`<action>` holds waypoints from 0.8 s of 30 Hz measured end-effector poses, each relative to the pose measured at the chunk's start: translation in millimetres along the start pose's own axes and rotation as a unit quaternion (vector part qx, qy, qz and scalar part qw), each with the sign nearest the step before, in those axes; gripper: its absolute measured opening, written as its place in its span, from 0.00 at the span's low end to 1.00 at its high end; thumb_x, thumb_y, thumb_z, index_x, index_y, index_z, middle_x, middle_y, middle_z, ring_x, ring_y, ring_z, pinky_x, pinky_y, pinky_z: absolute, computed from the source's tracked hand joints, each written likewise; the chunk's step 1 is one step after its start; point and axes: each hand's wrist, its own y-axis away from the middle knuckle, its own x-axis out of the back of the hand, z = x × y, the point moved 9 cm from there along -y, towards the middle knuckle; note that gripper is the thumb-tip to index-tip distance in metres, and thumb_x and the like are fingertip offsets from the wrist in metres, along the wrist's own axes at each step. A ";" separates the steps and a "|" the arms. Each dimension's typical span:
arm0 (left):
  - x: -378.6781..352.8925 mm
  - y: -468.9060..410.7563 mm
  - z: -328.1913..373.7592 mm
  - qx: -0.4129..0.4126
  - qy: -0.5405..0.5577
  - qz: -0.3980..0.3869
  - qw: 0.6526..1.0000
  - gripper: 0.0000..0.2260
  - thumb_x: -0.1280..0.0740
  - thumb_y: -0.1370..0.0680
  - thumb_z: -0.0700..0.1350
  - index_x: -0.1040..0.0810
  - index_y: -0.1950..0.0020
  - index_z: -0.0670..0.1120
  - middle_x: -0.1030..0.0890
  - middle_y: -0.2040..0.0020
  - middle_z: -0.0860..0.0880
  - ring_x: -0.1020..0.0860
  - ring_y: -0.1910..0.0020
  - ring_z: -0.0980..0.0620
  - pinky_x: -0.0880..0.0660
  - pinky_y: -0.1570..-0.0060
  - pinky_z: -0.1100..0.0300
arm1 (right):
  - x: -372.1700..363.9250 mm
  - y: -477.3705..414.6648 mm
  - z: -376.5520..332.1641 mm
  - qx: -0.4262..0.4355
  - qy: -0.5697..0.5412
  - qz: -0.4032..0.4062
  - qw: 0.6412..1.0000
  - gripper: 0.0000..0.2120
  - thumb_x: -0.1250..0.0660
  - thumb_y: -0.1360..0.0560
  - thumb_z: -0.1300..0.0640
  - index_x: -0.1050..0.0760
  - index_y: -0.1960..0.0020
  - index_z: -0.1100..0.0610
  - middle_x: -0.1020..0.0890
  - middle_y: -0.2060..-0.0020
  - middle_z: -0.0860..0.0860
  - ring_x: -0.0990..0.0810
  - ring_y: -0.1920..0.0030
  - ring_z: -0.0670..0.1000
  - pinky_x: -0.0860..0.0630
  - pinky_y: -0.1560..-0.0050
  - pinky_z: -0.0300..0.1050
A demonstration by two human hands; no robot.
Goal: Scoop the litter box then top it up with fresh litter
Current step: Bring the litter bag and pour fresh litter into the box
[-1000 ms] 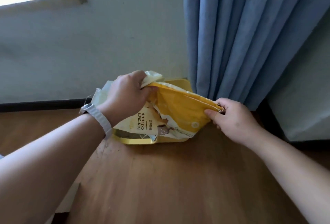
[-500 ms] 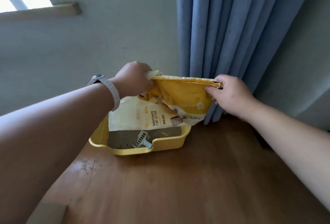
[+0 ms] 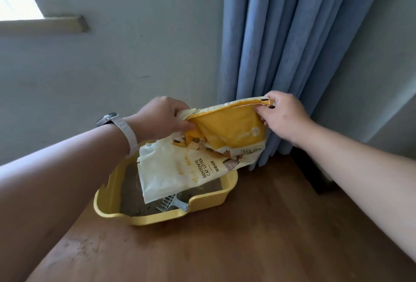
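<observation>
A yellow-and-cream bag of bentonite cat litter (image 3: 202, 160) hangs tipped over a yellow litter box (image 3: 171, 215) on the wooden floor. My left hand (image 3: 162, 117) grips the bag's left top corner. My right hand (image 3: 282, 115) pinches its right top corner near the curtain. The bag's lower end dips into the box and hides part of the grey litter (image 3: 132, 194). A pale blue scoop (image 3: 173, 203) lies in the box by its front rim, its head partly under the bag.
A blue curtain (image 3: 288, 45) hangs right behind the bag. The grey wall stands just behind the box. Scattered litter grains (image 3: 78, 243) dot the wooden floor at front left. A dark skirting or furniture edge (image 3: 315, 176) sits at the right.
Both hands have lifted the bag higher above the box, so more of the litter and the scoop show. The view has tilted and drawn closer.
</observation>
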 end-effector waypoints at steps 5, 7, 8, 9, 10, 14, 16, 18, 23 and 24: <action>9.2 -5.1 -6.6 -0.028 0.001 0.011 1.000 0.12 0.26 0.28 0.58 0.17 0.49 0.55 0.17 0.59 0.56 0.19 0.61 0.55 0.19 0.57 0.52 | 5.2 -13.0 -21.6 0.009 0.027 0.031 0.999 0.07 0.36 0.22 0.53 0.24 0.56 0.54 0.18 0.63 0.51 0.19 0.61 0.51 0.20 0.61 0.48; 12.8 -6.2 -5.7 -0.039 -0.006 0.022 0.999 0.13 0.27 0.28 0.58 0.18 0.47 0.54 0.17 0.58 0.55 0.19 0.61 0.55 0.19 0.57 0.52 | 8.6 -17.0 -30.0 0.018 0.033 0.043 0.998 0.07 0.36 0.22 0.53 0.24 0.56 0.55 0.18 0.63 0.51 0.19 0.61 0.52 0.21 0.62 0.45; 14.9 -7.2 -5.3 -0.043 -0.012 0.031 0.999 0.14 0.27 0.28 0.59 0.18 0.46 0.54 0.17 0.58 0.54 0.20 0.61 0.55 0.19 0.58 0.52 | 9.9 -18.9 -34.2 0.023 0.037 0.049 0.998 0.07 0.36 0.22 0.53 0.24 0.56 0.55 0.19 0.63 0.51 0.19 0.61 0.52 0.22 0.63 0.43; 16.6 -8.4 -5.2 -0.045 -0.020 0.038 0.998 0.15 0.28 0.28 0.59 0.18 0.45 0.53 0.18 0.58 0.54 0.20 0.61 0.55 0.20 0.58 0.52 | 10.8 -20.4 -38.2 0.028 0.040 0.054 0.997 0.07 0.36 0.22 0.53 0.24 0.56 0.54 0.19 0.63 0.51 0.19 0.60 0.51 0.23 0.64 0.42; 18.0 -10.1 -5.5 -0.046 -0.027 0.044 0.998 0.16 0.28 0.28 0.60 0.19 0.44 0.53 0.18 0.58 0.54 0.21 0.61 0.55 0.20 0.59 0.52 | 11.3 -21.8 -41.8 0.031 0.043 0.059 0.997 0.07 0.36 0.22 0.53 0.25 0.56 0.54 0.19 0.62 0.51 0.19 0.60 0.51 0.24 0.63 0.42; 20.2 -16.8 -11.8 -0.031 -0.041 0.056 0.997 0.19 0.28 0.27 0.60 0.22 0.40 0.54 0.19 0.54 0.53 0.22 0.59 0.53 0.21 0.58 0.55 | 8.6 -26.5 -53.5 0.049 0.057 0.065 0.995 0.07 0.37 0.21 0.53 0.25 0.55 0.56 0.20 0.62 0.51 0.20 0.60 0.51 0.24 0.65 0.42; 19.6 -19.7 -16.3 -0.022 -0.035 0.059 0.997 0.20 0.28 0.27 0.58 0.23 0.38 0.54 0.19 0.51 0.52 0.21 0.56 0.50 0.20 0.54 0.52 | 5.7 -28.0 -58.1 0.060 0.054 0.061 0.995 0.07 0.37 0.21 0.53 0.25 0.54 0.56 0.20 0.63 0.50 0.20 0.60 0.50 0.25 0.66 0.41; 18.9 -22.9 -20.1 -0.011 -0.021 0.059 0.998 0.20 0.27 0.27 0.55 0.24 0.37 0.54 0.20 0.49 0.51 0.21 0.54 0.49 0.20 0.53 0.50 | 2.8 -28.7 -62.4 0.071 0.055 0.059 0.994 0.07 0.36 0.21 0.53 0.25 0.54 0.55 0.20 0.63 0.48 0.20 0.61 0.49 0.25 0.66 0.41; 13.7 -30.3 -24.6 0.009 -0.002 0.054 0.999 0.18 0.26 0.27 0.51 0.24 0.39 0.52 0.20 0.50 0.49 0.21 0.54 0.48 0.20 0.52 0.50 | -1.7 -32.5 -67.8 0.085 0.049 0.060 0.993 0.07 0.36 0.22 0.53 0.25 0.55 0.56 0.20 0.64 0.50 0.20 0.61 0.50 0.22 0.63 0.44; 12.3 -31.7 -25.2 0.010 0.004 0.054 0.999 0.17 0.26 0.27 0.51 0.24 0.40 0.52 0.20 0.50 0.49 0.21 0.55 0.48 0.19 0.53 0.50 | -2.0 -33.7 -67.6 0.085 0.046 0.059 0.994 0.07 0.36 0.22 0.53 0.25 0.55 0.56 0.20 0.64 0.50 0.20 0.61 0.51 0.22 0.63 0.45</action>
